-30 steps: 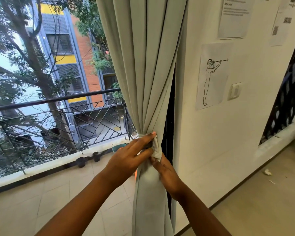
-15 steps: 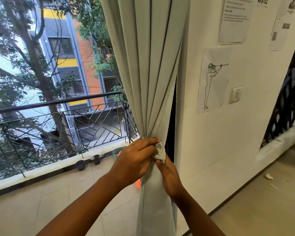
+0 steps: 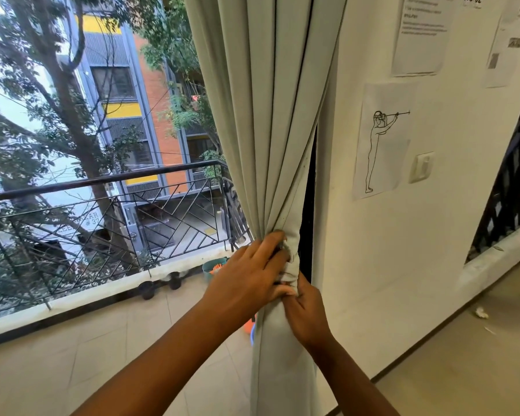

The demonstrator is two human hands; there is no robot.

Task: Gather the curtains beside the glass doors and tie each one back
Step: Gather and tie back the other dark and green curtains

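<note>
Pinching soft pleated curtain [image 3: 270,130] w/ left hand [image 3: 249,283]; right hand [image 3: 308,316] gripping.

Matt, pale grey-green woven cloth for the curtain [image 3: 270,121], frame centre, falling in smooth folds. Dark painted metal for the balcony railing [image 3: 102,205], left. Thin white paper for the line drawing [image 3: 383,139], upper right, on matt painted wall [image 3: 403,265]. Glossy plastic for the switch [image 3: 421,167].

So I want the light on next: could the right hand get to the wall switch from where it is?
Probably yes, once it lets go. The right hand grips the curtain; bare wall lies between it and the wall switch.
</note>
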